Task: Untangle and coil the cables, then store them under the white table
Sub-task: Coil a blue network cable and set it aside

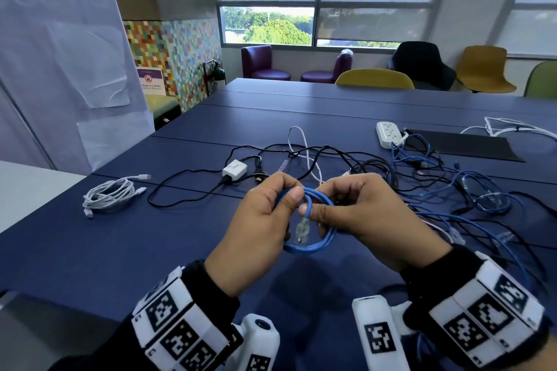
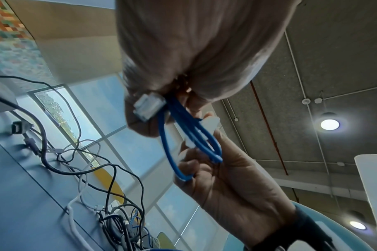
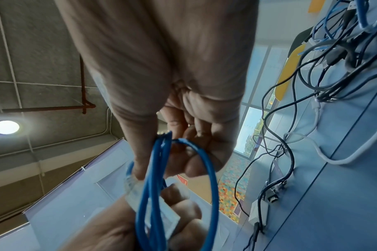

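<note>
Blue cable (image 1: 313, 245), round smooth jacket, small coil, held over matte navy table (image 1: 90, 250) at lower centre of head view.
Left hand (image 1: 256, 226) and right hand (image 1: 367, 217) both curled, pinching coil from opposite sides; clear plastic plug (image 1: 300, 230) hanging inside loop. Tangled cables (image 1: 437, 178), black, blue and white, at right; coiled white cable (image 1: 108, 194) at left. Wrist views only: grey ceiling (image 2: 312, 59), round lamp (image 2: 329, 124).

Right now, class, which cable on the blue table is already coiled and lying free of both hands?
The white cable at the table's left side. It lies wound in a neat bundle, alone; the black and blue cables still sprawl tangled.
</note>
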A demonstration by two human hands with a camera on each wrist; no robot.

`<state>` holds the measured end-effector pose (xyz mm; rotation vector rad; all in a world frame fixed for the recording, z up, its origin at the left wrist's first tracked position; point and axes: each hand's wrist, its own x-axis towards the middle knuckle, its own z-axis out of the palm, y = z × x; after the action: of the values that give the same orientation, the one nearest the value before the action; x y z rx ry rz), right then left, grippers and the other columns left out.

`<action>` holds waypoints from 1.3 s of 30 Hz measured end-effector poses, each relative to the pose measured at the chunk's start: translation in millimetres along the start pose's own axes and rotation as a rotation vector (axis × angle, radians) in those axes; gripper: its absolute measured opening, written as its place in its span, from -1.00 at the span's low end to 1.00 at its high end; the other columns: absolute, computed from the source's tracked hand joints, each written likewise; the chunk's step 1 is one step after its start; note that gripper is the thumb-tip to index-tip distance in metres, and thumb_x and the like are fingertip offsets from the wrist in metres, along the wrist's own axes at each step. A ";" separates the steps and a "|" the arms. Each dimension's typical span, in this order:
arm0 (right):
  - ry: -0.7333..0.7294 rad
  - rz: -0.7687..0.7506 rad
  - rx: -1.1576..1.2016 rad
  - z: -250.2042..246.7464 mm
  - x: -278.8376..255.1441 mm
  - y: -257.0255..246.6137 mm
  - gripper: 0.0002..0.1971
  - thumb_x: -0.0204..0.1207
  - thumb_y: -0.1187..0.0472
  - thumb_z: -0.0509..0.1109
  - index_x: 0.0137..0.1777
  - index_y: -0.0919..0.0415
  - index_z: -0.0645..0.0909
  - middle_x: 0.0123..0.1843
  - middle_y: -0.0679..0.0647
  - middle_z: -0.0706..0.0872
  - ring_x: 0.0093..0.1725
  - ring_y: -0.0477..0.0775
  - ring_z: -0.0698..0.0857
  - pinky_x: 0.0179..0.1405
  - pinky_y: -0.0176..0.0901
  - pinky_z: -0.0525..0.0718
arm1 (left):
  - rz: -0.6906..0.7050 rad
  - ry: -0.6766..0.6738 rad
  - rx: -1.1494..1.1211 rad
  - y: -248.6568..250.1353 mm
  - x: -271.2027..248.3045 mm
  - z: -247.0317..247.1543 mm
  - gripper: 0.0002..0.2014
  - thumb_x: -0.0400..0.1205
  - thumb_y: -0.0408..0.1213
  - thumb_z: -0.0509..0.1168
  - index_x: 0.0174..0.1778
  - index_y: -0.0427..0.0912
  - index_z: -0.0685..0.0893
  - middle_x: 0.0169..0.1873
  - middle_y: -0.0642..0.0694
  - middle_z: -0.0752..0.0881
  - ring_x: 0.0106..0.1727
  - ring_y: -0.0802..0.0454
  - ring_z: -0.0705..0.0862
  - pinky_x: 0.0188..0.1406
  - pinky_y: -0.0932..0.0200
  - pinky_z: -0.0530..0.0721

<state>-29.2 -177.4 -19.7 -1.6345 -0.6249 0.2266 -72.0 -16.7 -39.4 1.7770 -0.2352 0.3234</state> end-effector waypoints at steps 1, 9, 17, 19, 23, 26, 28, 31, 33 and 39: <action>0.003 -0.002 0.007 0.5 0.1 0.2 -0.75 0.23 0.18 0.62 -0.21 0.36 0.76 -0.46 0.12 0.72 -0.46 0.01 0.66 -0.38 -0.22 0.63 | 0.000 0.003 -0.005 0.3 -0.5 1.1 -0.83 0.76 -0.34 0.16 -0.11 -0.32 0.54 -0.51 -0.04 0.44 -0.47 -0.05 0.33 -0.50 -0.02 0.40; 0.155 -0.402 -0.446 1.9 2.5 4.9 -0.67 0.27 0.29 0.69 0.03 0.03 0.81 -0.11 -0.03 0.71 -0.23 -0.11 0.71 -0.18 -0.20 0.69 | -0.100 0.030 -0.035 -8.4 -1.4 5.6 -0.72 0.79 -0.20 0.09 -0.20 -0.26 0.45 -0.50 -0.10 0.33 -0.51 0.03 0.26 -0.57 0.22 0.35; 0.180 -0.534 -0.413 3.5 6.5 9.7 -0.90 0.43 0.33 0.55 -0.10 0.17 0.84 -0.17 0.06 0.74 -0.17 0.02 0.73 -0.22 -0.06 0.69 | -0.147 0.023 -0.130 -4.0 -1.0 6.0 -0.75 0.76 -0.23 0.14 -0.19 -0.28 0.48 -0.62 0.08 0.32 -0.63 0.19 0.22 -0.63 0.35 0.22; 0.198 -0.453 -0.258 4.3 7.2 4.3 -0.91 0.44 0.34 0.54 -0.21 0.15 0.82 -0.28 0.10 0.73 -0.29 0.01 0.71 -0.34 -0.17 0.67 | -0.121 -0.008 -0.152 -2.9 -2.8 4.7 -0.80 0.74 -0.26 0.18 -0.10 -0.34 0.50 -0.66 0.15 0.37 -0.63 0.21 0.25 -0.63 0.38 0.30; 0.252 -0.332 -0.056 6.0 6.2 -0.1 -0.90 0.49 0.38 0.49 -0.24 0.34 0.79 -0.38 0.28 0.72 -0.42 0.02 0.70 -0.36 -0.19 0.72 | -0.068 -0.057 -0.148 3.8 -7.0 4.6 -0.90 0.69 -0.37 0.26 0.06 -0.33 0.54 -0.52 0.18 0.60 -0.54 0.19 0.34 -0.48 0.26 0.42; 0.345 -0.302 -0.007 10.9 5.7 0.7 -0.89 0.51 0.33 0.48 -0.22 0.35 0.78 -0.37 0.26 0.76 -0.40 0.06 0.75 -0.31 -0.06 0.80 | -0.009 0.028 -0.136 -0.4 -4.0 5.5 -0.86 0.72 -0.26 0.26 0.00 -0.27 0.61 -0.49 0.14 0.53 -0.52 0.15 0.37 -0.37 0.03 0.45; 0.421 -0.311 0.025 13.8 5.3 0.3 -0.88 0.50 0.29 0.47 -0.24 0.27 0.77 -0.35 0.21 0.77 -0.31 0.14 0.79 -0.23 0.05 0.83 | 0.015 0.121 -0.126 -5.6 -0.3 4.9 -0.82 0.71 -0.23 0.25 -0.09 -0.27 0.65 -0.50 0.06 0.48 -0.50 0.07 0.45 -0.38 0.04 0.48; 0.496 -0.296 0.082 13.2 5.4 -1.7 -0.85 0.56 0.26 0.41 -0.20 0.25 0.75 -0.31 0.17 0.80 -0.25 0.30 0.81 -0.15 0.13 0.83 | -0.009 0.186 -0.185 -9.9 1.9 5.4 -0.80 0.73 -0.39 0.18 -0.13 -0.29 0.67 -0.48 -0.06 0.56 -0.42 0.02 0.60 -0.31 0.08 0.58; 0.509 -0.264 0.134 12.1 5.9 -3.0 -0.83 0.59 0.27 0.37 -0.18 0.33 0.72 -0.31 0.15 0.78 -0.30 0.22 0.80 -0.23 0.01 0.83 | -0.034 0.174 -0.251 -10.1 1.8 6.9 -0.79 0.73 -0.44 0.16 -0.14 -0.28 0.67 -0.49 -0.04 0.56 -0.42 0.01 0.62 -0.27 0.06 0.61; 0.550 -0.182 0.260 12.4 8.2 -6.1 -0.78 0.65 0.24 0.30 -0.21 0.28 0.67 -0.37 0.11 0.73 -0.41 0.14 0.76 -0.40 -0.03 0.80 | -0.116 0.097 -0.451 2.3 1.4 18.8 -0.77 0.77 -0.45 0.04 -0.10 -0.33 0.58 -0.54 0.04 0.41 -0.52 0.13 0.32 -0.39 0.22 0.53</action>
<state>-30.1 -162.3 -14.4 -1.2986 -0.3015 -0.2615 -69.8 -35.5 -40.7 1.3197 -0.1223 0.2491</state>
